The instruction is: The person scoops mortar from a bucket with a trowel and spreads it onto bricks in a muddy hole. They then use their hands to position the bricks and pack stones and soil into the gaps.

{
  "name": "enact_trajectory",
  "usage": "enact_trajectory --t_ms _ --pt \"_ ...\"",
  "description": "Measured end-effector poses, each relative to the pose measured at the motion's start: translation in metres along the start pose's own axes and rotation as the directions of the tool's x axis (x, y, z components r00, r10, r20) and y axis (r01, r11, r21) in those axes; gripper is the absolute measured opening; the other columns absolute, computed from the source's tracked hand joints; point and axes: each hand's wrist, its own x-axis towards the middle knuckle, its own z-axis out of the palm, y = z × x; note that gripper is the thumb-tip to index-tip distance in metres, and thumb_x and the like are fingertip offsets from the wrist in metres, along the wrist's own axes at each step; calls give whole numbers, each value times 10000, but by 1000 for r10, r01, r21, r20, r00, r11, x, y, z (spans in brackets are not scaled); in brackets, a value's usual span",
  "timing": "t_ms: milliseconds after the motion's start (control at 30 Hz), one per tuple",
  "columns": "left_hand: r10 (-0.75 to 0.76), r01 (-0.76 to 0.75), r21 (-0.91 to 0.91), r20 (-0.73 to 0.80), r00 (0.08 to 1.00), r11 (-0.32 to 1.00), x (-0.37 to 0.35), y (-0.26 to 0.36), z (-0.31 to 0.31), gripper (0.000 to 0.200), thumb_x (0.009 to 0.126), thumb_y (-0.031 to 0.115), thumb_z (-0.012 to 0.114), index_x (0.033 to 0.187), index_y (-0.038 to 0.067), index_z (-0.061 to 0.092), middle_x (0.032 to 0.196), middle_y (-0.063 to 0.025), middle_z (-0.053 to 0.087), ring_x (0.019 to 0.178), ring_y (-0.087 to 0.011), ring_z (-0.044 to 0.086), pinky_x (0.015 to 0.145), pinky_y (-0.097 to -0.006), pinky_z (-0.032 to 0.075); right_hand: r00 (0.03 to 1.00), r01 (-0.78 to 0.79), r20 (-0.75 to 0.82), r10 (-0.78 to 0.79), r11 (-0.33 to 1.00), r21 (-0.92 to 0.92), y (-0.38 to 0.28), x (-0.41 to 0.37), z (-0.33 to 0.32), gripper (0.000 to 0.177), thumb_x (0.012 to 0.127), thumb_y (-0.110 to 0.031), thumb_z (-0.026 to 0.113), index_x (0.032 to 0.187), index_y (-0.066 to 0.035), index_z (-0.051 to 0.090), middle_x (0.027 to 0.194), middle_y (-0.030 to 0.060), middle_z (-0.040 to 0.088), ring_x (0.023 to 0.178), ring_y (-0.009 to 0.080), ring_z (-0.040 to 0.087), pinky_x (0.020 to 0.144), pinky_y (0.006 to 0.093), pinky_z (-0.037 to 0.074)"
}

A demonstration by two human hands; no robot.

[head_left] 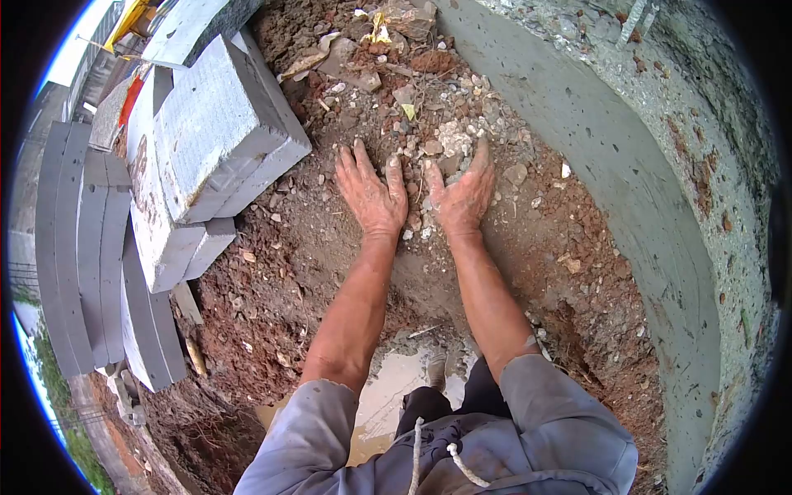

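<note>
Both of my hands rest on a bank of reddish-brown soil (305, 247) mixed with small stones. My left hand (371, 191) lies flat with its fingers spread, pointing away from me. Beside it, my right hand (464, 188) presses on the soil, thumb held apart from the fingers. A narrow strip of dirt and pebbles separates the two thumbs. Just beyond the right hand sits a pale crumbly lump (454, 139) among loose stones. Neither hand holds anything that I can see. Muddy dust coats the fingers.
Grey concrete blocks (219, 124) are stacked on the left, with curved kerb-like pieces (62, 247) farther out. Along the right runs a smooth grey concrete band (627, 173) beside a rough wall (701, 107). Muddy water (388, 388) lies around my feet. Rubble (404, 25) covers the top.
</note>
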Motion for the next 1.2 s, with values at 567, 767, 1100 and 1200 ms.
enact_trajectory --t_ms 567,767,1100,1200 --pt "-240 181 -858 70 968 481 19 0 8 462 987 303 400 1305 -11 517 1318 -170 535 1234 -306 479 1078 -399 315 866 -400 428 258 -156 903 -47 1 75 497 915 -342 539 1300 -29 519 1248 92 569 1135 209 541 1014 350 391" --pt "-307 313 -935 351 884 -169 23 0 -24 419 967 321 461 1217 6 579 1184 -130 599 1060 -234 590 947 -369 459 789 -475 598 138 -478 738 -77 -6 53 453 876 -363 614 1220 -76 552 1156 108 623 1016 224 620 898 368 508" --pt "-58 485 -867 493 868 -115 -83 48 -103 506 984 359 366 1299 -14 500 1236 -188 569 1104 -308 582 958 -445 477 812 -220 441 382 -500 838 -75 -99 -42 445 887 -386 580 1173 -45 600 1071 107 666 925 214 656 858 355 534" --pt "27 593 -790 597 802 -152 -153 66 -110 544 973 362 389 1330 -40 477 1249 -184 564 1115 -301 573 954 -433 472 837 -122 307 453 -393 912 -48 -154 -101 459 906 -360 543 1201 -9 568 1092 137 656 942 240 657 864 371 537"
